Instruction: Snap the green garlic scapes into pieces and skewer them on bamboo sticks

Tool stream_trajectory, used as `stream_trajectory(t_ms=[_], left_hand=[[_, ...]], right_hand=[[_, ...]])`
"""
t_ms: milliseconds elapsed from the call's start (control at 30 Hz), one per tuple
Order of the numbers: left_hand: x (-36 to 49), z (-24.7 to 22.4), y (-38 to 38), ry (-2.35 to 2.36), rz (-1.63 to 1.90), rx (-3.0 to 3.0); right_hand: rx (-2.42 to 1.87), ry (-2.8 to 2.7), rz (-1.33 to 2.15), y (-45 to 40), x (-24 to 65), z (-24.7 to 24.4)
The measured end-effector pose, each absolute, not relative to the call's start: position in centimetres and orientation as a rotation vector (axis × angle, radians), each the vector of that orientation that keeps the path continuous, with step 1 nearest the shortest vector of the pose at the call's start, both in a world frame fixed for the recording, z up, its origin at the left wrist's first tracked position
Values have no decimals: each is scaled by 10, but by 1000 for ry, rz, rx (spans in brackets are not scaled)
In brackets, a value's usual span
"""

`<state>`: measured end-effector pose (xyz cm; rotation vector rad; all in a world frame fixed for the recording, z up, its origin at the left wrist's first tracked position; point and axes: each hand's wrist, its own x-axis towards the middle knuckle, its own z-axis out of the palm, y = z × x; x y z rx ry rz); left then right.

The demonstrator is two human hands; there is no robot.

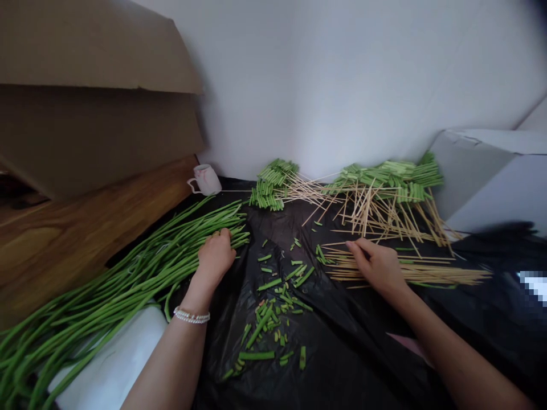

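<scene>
My left hand (216,251) lies with curled fingers on the tip ends of a large heap of long green beans (145,265); its fingertips are partly hidden among them. A beaded bracelet (192,315) circles that wrist. My right hand (378,263) is closed, thumb and fingers pinched on a thin wooden skewer at the top of a pile of loose skewers (444,275). Between the hands, short cut bean pieces (273,316) are scattered over black plastic sheeting (342,353). At the back, bean pieces threaded on skewers lie in a left stack (269,191) and a right stack (388,173).
A white mug (207,180) stands at the back left against the wall. The large cardboard box (98,119) rises at left above a wooden surface (85,228). A white box (491,176) stands at right. Something white (123,353) lies under the beans.
</scene>
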<state>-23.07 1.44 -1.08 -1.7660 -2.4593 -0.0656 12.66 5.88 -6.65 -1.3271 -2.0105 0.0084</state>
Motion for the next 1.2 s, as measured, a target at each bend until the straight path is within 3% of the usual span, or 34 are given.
stream_trajectory(t_ms=[367, 467, 600, 733, 1000, 1200], left_hand=[[-227, -12, 12, -2465, -109, -1702], [-228, -8, 15, -2405, -350, -1572], [-224, 0, 16, -2103, -935, -1482], [-201, -9, 8, -1696, -1219, -1737], [-153, -34, -7, -1135, -1110, -2360], [-150, -42, -1, -1197, -919, -2526]], right_hand=[[-1332, -2008, 16, 59, 126, -67], [-1324, -2015, 8, 59, 126, -67], [-1320, -2019, -3, 58, 126, -67], [-1311, -2025, 49, 57, 124, -66], [-1315, -1999, 104, 52, 120, -59], [-1313, -2033, 709, 49, 109, -33]])
